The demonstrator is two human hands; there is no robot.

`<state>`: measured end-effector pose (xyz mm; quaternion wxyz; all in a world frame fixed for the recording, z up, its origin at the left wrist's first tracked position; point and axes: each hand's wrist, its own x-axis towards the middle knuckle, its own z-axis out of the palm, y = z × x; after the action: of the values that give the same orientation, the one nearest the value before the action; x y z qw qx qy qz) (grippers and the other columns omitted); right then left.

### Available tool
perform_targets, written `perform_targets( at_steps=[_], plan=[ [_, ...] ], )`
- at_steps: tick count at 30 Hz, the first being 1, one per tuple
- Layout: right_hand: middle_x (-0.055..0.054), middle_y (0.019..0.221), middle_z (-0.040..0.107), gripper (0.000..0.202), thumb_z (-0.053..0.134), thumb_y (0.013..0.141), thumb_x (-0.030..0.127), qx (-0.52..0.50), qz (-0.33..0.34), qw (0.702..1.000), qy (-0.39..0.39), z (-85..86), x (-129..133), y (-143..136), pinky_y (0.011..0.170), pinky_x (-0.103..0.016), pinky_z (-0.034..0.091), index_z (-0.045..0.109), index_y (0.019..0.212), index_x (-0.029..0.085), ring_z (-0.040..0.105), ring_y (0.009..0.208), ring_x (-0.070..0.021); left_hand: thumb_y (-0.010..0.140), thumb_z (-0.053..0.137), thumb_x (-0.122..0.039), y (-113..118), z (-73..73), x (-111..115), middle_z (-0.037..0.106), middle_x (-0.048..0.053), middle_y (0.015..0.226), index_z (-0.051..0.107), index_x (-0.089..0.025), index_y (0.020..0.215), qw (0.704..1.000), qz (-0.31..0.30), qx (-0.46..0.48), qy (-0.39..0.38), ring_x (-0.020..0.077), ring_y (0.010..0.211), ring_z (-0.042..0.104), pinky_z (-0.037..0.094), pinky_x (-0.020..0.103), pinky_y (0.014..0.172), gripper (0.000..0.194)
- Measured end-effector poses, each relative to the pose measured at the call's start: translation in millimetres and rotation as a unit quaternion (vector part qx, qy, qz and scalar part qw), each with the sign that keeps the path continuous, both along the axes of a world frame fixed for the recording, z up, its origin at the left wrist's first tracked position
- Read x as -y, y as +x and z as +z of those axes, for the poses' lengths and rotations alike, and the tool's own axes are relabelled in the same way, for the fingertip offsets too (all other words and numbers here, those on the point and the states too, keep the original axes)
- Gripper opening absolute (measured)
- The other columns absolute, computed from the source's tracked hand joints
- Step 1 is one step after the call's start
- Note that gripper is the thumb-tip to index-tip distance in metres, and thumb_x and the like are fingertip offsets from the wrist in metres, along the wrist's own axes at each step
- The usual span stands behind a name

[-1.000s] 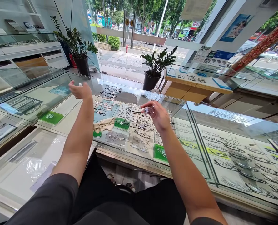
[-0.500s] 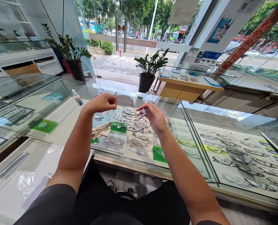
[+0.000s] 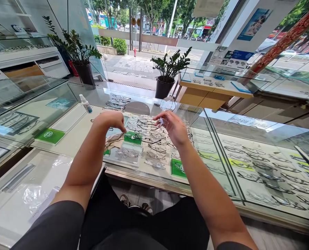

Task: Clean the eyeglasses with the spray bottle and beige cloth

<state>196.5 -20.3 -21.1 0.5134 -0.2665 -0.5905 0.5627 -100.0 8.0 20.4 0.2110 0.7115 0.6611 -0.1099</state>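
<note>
My right hand (image 3: pixel 174 126) is closed on a pair of thin-rimmed glasses (image 3: pixel 163 122), raised over the glass counter. To its left my left hand (image 3: pixel 115 121) bends downward, its fingers pressed together just above a beige cloth (image 3: pixel 114 141); whether the fingertips touch the cloth is too small to tell. A green card (image 3: pixel 133 137) lies beside the cloth. Rows of glasses frames (image 3: pixel 156 148) spread between and below the hands, and a clear tray (image 3: pixel 127 155) with glasses on it is near the counter's front edge.
A white spray bottle (image 3: pixel 85 103) stands on the counter at the left. Another green card (image 3: pixel 49 135) lies at the far left. Potted plants (image 3: pixel 165 87) stand beyond the counter. More glasses (image 3: pixel 269 163) fill the right-hand case. Plastic wrapping (image 3: pixel 34 198) is at lower left.
My left hand has lowered toward the cloth, its fingers now pointing down. My right hand still holds the glasses in nearly the same place. The camera view has shifted slightly.
</note>
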Motion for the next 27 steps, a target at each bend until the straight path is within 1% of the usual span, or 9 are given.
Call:
perform_targets(
  at_steps=[4, 9, 11, 14, 17, 21, 24, 26, 27],
  plan=[
    [-0.006, 0.106, 0.082, 0.032, 0.065, 0.105, 0.055, 0.0, 0.001, 1.0, -0.002, 1.5, 0.5, -0.5, 0.085, -0.039, 0.06, 0.079, 0.099, 0.027, 0.074, 0.089, -0.021, 0.061, 0.09, -0.042, 4.8, -6.9, -4.5, 0.081, 0.008, 0.081, 0.082, -0.024, 0.076, 1.0, -0.002, -0.023, -0.009, 0.0239, 0.072, 0.065, 0.039, 0.032, 0.064, 0.025],
    [-0.006, 0.105, 0.082, 0.033, 0.066, 0.105, 0.055, -0.007, 0.004, 1.0, -0.002, 2.0, 0.3, -1.2, 0.085, -0.038, 0.06, 0.08, 0.099, 0.026, 0.074, 0.089, -0.0205, 0.058, 0.089, -0.037, 8.4, -11.2, -6.3, 0.075, 0.006, 0.07, 0.082, -0.024, 0.073, 1.0, -0.011, -0.022, -0.013, 0.0226, 0.068, 0.061, 0.039, 0.032, 0.064, 0.021],
    [-0.005, 0.104, 0.082, 0.032, 0.066, 0.105, 0.055, -0.014, 0.009, 1.0, -0.001, 1.8, 0.2, -1.2, 0.086, -0.038, 0.06, 0.08, 0.099, 0.026, 0.074, 0.088, -0.02, 0.061, 0.086, -0.039, 6.7, -9.2, -6.7, 0.07, 0.005, 0.065, 0.079, -0.024, 0.068, 0.999, -0.024, 0.01, -0.029, 0.0205, 0.064, 0.056, 0.037, 0.032, 0.064, 0.018],
    [-0.005, 0.106, 0.081, 0.032, 0.065, 0.106, 0.055, -0.014, 0.011, 1.0, 0.004, 1.8, 0.5, -0.9, 0.089, -0.039, 0.06, 0.08, 0.1, 0.027, 0.074, 0.09, -0.0201, 0.071, 0.08, -0.049, -0.1, -0.4, -6.8, 0.057, 0.002, 0.06, 0.072, -0.024, 0.063, 0.985, -0.09, 0.13, -0.071, 0.0168, 0.058, 0.043, 0.033, 0.033, 0.061, 0.028],
    [-0.006, 0.109, 0.081, 0.033, 0.062, 0.107, 0.055, -0.003, 0.008, 1.0, 0.01, 2.2, 1.0, -0.5, 0.092, -0.04, 0.061, 0.079, 0.102, 0.027, 0.074, 0.092, -0.021, 0.078, 0.078, -0.056, -7.1, 11.9, -4.2, 0.052, 0.002, 0.063, 0.068, -0.024, 0.066, 0.944, -0.163, 0.275, -0.087, 0.0166, 0.06, 0.042, 0.037, 0.032, 0.061, 0.035],
    [-0.006, 0.109, 0.082, 0.034, 0.062, 0.107, 0.056, -0.004, 0.013, 1.0, 0.015, 3.7, 2.4, -0.8, 0.09, -0.042, 0.061, 0.079, 0.102, 0.027, 0.073, 0.091, -0.0218, 0.077, 0.083, -0.057, -5.6, 21.0, 2.3, 0.055, 0.004, 0.067, 0.065, -0.023, 0.065, 0.893, -0.193, 0.405, -0.026, 0.0179, 0.065, 0.047, 0.043, 0.033, 0.064, 0.041],
    [-0.006, 0.109, 0.081, 0.034, 0.061, 0.108, 0.056, -0.013, 0.016, 0.999, 0.024, 6.5, 5.6, -1.5, 0.091, -0.042, 0.061, 0.08, 0.101, 0.028, 0.073, 0.093, -0.023, 0.075, 0.086, -0.054, 4.7, 17.8, 5.8, 0.061, 0.007, 0.073, 0.063, -0.022, 0.063, 0.83, -0.177, 0.528, 0.034, 0.0203, 0.07, 0.054, 0.047, 0.036, 0.068, 0.041],
    [-0.006, 0.111, 0.081, 0.033, 0.06, 0.108, 0.054, -0.02, 0.01, 0.999, 0.041, 9.6, 9.0, -1.9, 0.095, -0.043, 0.061, 0.081, 0.101, 0.029, 0.073, 0.101, -0.0242, 0.074, 0.086, -0.048, 14.1, 12.8, 7.1, 0.065, 0.008, 0.076, 0.062, -0.022, 0.065, 0.788, -0.142, 0.597, 0.053, 0.0209, 0.072, 0.058, 0.049, 0.037, 0.069, 0.037],
    [-0.006, 0.112, 0.081, 0.033, 0.059, 0.108, 0.054, -0.023, 0.004, 0.998, 0.052, 11.4, 10.9, -2.0, 0.098, -0.043, 0.06, 0.081, 0.101, 0.03, 0.072, 0.107, -0.0249, 0.073, 0.085, -0.045, 19.2, 10.2, 7.6, 0.065, 0.008, 0.077, 0.062, -0.022, 0.066, 0.774, -0.122, 0.618, 0.059, 0.0203, 0.071, 0.058, 0.049, 0.037, 0.069, 0.034]
  ],
)
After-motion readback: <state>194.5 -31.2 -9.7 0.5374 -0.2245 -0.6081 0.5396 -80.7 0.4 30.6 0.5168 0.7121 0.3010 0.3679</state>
